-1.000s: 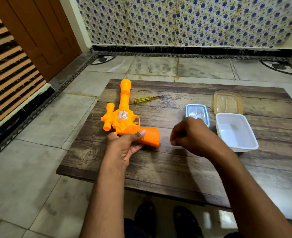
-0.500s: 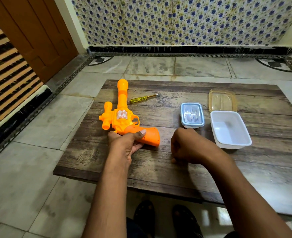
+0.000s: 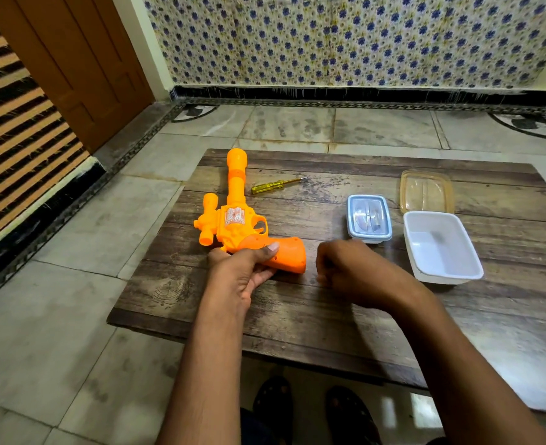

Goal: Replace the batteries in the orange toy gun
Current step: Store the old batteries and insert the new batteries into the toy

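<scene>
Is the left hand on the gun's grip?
Touching. The head view shows the left hand wrapped around the gun at its grip, thumb pressed across the top.

A table (image 3: 297,319) fills the middle of the frame. A toy gun (image 3: 236,220) lies on its left part, a screwdriver (image 3: 276,185) just right of the barrel. At centre right sits a lidded box (image 3: 368,218); right of it an open tub (image 3: 440,247), with a loose lid (image 3: 426,191) behind.
</scene>
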`<state>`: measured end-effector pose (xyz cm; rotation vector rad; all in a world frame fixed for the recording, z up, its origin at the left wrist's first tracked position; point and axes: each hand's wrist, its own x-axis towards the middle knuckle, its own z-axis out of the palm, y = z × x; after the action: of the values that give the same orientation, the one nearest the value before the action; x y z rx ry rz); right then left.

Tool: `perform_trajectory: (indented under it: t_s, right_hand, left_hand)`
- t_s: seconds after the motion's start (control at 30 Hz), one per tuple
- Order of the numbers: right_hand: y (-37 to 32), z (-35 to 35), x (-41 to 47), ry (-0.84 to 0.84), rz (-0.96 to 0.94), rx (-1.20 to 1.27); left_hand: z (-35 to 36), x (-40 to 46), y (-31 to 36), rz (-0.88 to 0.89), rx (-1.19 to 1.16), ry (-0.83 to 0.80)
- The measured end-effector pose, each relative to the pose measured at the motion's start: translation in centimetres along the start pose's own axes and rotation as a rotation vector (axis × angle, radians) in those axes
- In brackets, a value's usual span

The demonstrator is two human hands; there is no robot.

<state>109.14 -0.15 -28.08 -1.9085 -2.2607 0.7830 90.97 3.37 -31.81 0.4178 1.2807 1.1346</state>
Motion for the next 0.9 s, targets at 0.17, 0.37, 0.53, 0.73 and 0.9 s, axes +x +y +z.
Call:
perform_trajectory:
  t_s: [0.17,0.37,0.53,0.73,0.9]
  right_hand:
    - [-1.0,0.6,0.9,0.368,-0.134,0.358]
    - [-2.4,1.7,2.4,0.467,-0.22,0.432]
    - [-2.7,2.5,3.2,0.519,-0.314,0.292]
    - [-2.5,2.9,3.5,0.471,-0.294,0.259]
    - [-2.7,2.8,3.3,0.402,-0.287,0.172]
  left_hand:
    - [-0.1,0.3,-0.2,0.016,-0.019,0.009]
    - [-0.2,0.9,-0.5,0.038,0.017,0.034]
    - [-0.2,1.0,-0.5,0.037,0.016,0.016]
    - [-0.2,1.0,-0.5,0.049,0.006,0.013]
    - [0.1,0.6,-0.3,0.044,-0.014,0.008]
